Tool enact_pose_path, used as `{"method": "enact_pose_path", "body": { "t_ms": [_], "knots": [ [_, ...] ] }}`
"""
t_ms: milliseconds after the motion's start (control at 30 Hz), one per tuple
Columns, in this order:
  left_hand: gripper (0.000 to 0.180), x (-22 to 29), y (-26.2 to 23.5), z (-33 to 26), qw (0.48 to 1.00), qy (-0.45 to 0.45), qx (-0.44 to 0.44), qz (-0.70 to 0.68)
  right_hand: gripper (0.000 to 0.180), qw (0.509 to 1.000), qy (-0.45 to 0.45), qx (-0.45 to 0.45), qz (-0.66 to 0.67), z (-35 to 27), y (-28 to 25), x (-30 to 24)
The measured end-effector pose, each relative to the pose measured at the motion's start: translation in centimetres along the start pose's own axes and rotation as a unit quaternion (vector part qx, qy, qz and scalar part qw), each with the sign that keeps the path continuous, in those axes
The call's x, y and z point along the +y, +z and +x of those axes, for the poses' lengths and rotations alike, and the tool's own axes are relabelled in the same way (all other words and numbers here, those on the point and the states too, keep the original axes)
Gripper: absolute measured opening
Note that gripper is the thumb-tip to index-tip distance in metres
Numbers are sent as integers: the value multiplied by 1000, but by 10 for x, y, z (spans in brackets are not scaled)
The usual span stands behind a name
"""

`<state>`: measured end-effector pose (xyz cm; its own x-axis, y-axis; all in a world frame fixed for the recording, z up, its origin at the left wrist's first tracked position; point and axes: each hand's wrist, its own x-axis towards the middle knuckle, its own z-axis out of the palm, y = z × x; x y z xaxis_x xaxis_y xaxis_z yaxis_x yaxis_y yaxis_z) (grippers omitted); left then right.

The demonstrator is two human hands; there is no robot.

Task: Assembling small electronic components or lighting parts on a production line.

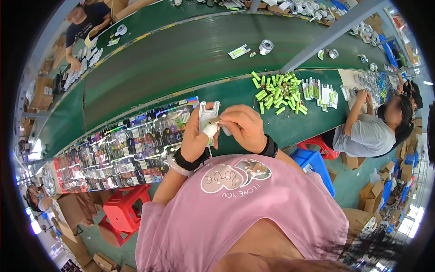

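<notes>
Clasping a white plastic housing point(206, 114) in the left grip point(195, 139), pinching a small brownish piece point(215, 120) over it in the right grip point(246, 127), working above a green table point(235, 100), between glossy packages point(131, 147) at left and heaped green cylinders point(277, 94) at right

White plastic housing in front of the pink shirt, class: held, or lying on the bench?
Held: the left hand grips the white plastic housing between thumb and fingers.
</notes>
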<state>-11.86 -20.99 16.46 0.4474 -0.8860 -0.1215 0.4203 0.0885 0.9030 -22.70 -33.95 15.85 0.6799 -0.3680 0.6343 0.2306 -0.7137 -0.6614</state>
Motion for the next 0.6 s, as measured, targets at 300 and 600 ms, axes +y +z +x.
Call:
{"method": "enact_pose_path", "body": {
  "t_ms": [300, 600],
  "knots": [
    [51, 2, 7, -16, 998, 43, -32, 36, 23, 998, -57, 26, 2, -4, -2, -11],
    [52, 0, 7, -20, 994, 58, -60, 71, 26, 997, -64, 40, 4, -10, -2, -10]
  ]
}}
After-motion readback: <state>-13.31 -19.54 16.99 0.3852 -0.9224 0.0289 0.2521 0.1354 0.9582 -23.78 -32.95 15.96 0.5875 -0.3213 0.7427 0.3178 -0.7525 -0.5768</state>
